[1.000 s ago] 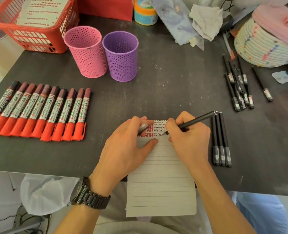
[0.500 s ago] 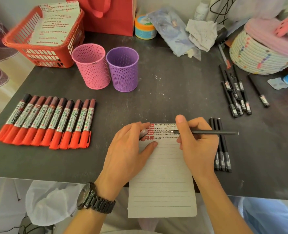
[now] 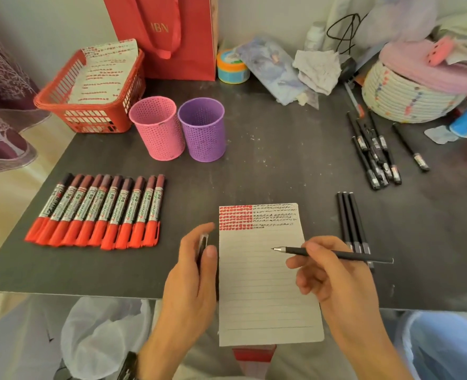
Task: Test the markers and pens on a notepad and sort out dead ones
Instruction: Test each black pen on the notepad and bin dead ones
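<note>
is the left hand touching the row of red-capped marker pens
Apart. The head view shows bare dark table between the left hand and the markers.

The left hand (image 3: 189,275) is pinching a cap (image 3: 202,242) between thumb and fingers, palm turned inward. The right hand (image 3: 336,281) is gripping a pen (image 3: 295,251), its tip pointing left, other fingers loosely curled.

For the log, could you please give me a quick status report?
Right hand holds uncapped black pen over notepad. Left hand holds the cap. Nothing between tip and page.
</note>
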